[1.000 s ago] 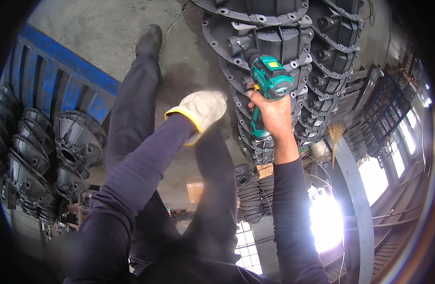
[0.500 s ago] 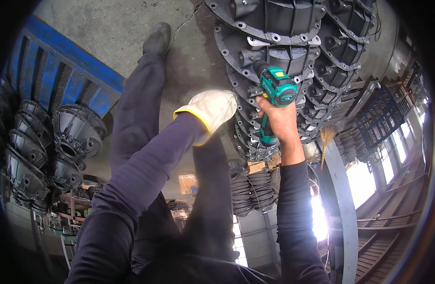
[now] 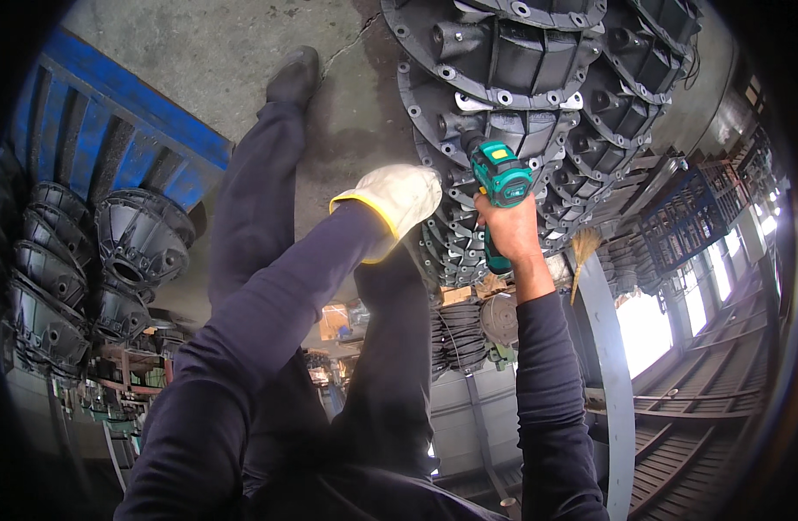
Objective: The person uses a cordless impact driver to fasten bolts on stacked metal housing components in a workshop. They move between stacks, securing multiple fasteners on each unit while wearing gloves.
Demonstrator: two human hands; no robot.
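Head view. All places refer to the near stack of dark grey, round-flanged metal castings [image 3: 520, 61] (bolt holes line each flange rim).

Step in hand: judging by posture, a power tool is being positioned at the flanges. The bare right hand [image 3: 513, 227] grasps the handle of a pistol-shaped cordless drill with a green and black plastic housing [image 3: 507, 187]. Whether the trigger is pressed cannot be told. The drill appears in front of the lower part of the near stack, with its chuck directed up and to the left. Contact between the chuck and a casting cannot be confirmed (dark chuck against dark metal).

Next move, as a judgement: it calls for a firm wrist and a chuck aligned squarely with the selected hole.

Left hand [image 3: 399, 195]: covered by an off-white work glove with a yellow cuff, it appears just beside the left edge of the near stack. Whether it is clenched, released or grasping something cannot be told.

Drill relative to the hands: the handle sits inside the right hand, the housing projects beyond the knuckles and the base shows beside the wrist. The drill is apart from the left hand.

Surroundings: a blue ribbed metal bin [image 3: 138, 97] stands well left of the near stack.
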